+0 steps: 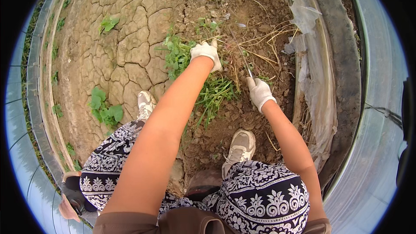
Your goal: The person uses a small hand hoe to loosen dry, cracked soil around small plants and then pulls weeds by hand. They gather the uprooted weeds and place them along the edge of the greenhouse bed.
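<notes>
My left hand point(207, 54), in a pale work glove, reaches into green weeds point(177, 57) at the middle of the view; some fingers are raised, and whether they grip a stem cannot be told. To its right, my gloved right hand point(260, 93) is closed around a thin metal tool point(244, 59), whose shaft points up and to the left over the loose soil. The tool's far end blends into soil and roots. Below my left hand lies a clump of grassy weeds point(217, 94). Dry stalks point(265, 59) are scattered right of the tool.
Cracked dry soil point(130, 48) with leafy seedlings point(105, 110) spreads on the left. Torn plastic film point(308, 22) and a concrete edge point(344, 55) run along the right. My shoes point(242, 144) stand on the ground near the weeds. Another person point(76, 198) is partly visible at lower left.
</notes>
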{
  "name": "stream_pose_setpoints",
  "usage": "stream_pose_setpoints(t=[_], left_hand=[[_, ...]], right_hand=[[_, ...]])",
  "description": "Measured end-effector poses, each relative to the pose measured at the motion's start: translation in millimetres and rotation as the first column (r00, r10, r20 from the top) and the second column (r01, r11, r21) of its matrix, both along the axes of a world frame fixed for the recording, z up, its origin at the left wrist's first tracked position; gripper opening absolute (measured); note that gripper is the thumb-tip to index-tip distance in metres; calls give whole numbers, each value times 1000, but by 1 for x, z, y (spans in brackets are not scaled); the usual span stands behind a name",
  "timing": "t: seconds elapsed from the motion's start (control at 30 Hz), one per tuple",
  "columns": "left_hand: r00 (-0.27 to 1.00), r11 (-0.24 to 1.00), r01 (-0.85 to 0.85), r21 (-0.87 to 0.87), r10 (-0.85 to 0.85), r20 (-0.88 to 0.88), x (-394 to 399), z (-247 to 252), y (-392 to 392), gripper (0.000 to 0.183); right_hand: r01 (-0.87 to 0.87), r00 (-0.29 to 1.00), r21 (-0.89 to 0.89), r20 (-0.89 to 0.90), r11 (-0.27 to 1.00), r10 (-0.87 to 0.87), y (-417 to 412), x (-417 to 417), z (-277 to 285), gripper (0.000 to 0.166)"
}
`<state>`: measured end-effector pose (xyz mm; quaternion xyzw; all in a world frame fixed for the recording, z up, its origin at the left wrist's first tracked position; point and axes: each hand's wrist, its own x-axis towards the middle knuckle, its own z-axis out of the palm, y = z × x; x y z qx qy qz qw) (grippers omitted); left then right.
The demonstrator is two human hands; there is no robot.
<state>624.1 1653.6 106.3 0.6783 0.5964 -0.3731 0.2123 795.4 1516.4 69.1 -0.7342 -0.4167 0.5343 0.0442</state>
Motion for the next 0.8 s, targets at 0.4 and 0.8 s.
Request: stream_pose_setpoints(t=[0.4, 0.8], left_hand=[[989, 996, 66, 55, -73, 132, 11, 10, -65, 70], [928, 839, -2, 543, -201, 313, -3, -45, -215, 61]], right_hand=[[-9, 994, 30, 111, 1000, 5, -140, 28, 5, 47], [82, 988, 164, 118, 983, -102, -186, 33, 22, 41]])
